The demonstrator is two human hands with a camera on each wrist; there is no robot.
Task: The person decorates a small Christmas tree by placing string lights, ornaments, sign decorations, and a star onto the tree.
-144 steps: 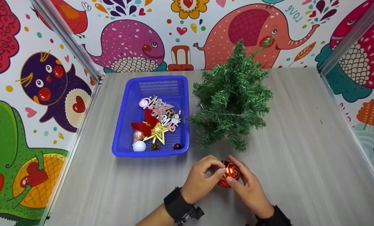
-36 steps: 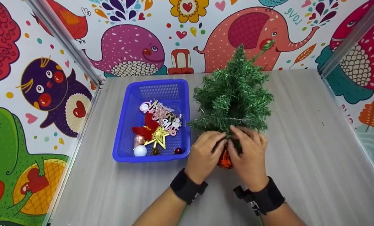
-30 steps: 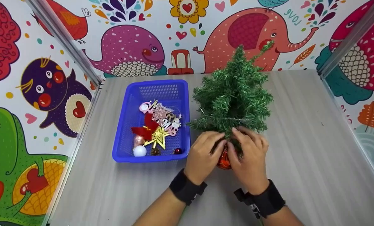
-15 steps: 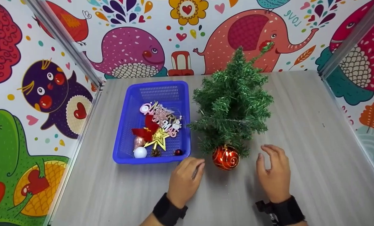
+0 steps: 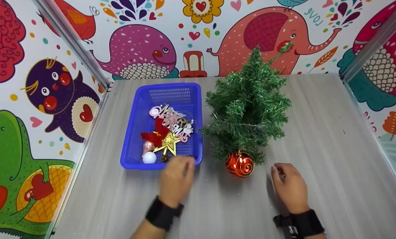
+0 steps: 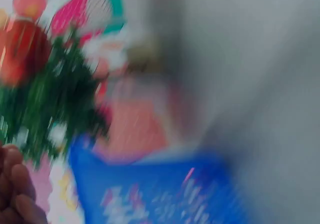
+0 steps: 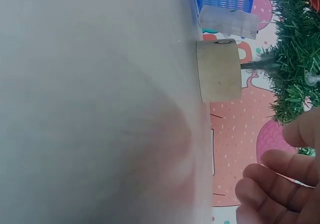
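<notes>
My left hand [image 5: 176,179] is over the front right corner of the blue plastic basket [image 5: 127,132], blurred, its fingers loosely bent. It hides the spot where a small dark red bauble lay. On the right, my right hand [image 5: 289,187] stays low by the table, fingers loosely curled around nothing. A large shiny red bauble [image 5: 240,165] with gold swirls hangs at the front of the small green Christmas tree [image 5: 247,106], between my hands. Inside the basket lie a gold star [image 5: 168,141], a red bow [image 5: 155,134], a white ball [image 5: 149,157] and a pink Merry Christmas sign [image 5: 181,132].
The tree stands on a round wooden base [image 7: 219,72], seen in the right wrist view. Beside it is a clear plastic piece [image 7: 227,22]. Printed cartoon walls [image 5: 145,49] enclose the grey wood-look table [image 5: 321,132] at the back and sides.
Both hands held the red bauble, then worked at a low front branch and let go; the bauble now hangs there. My left hand has moved left to the basket, my right hand off right.
</notes>
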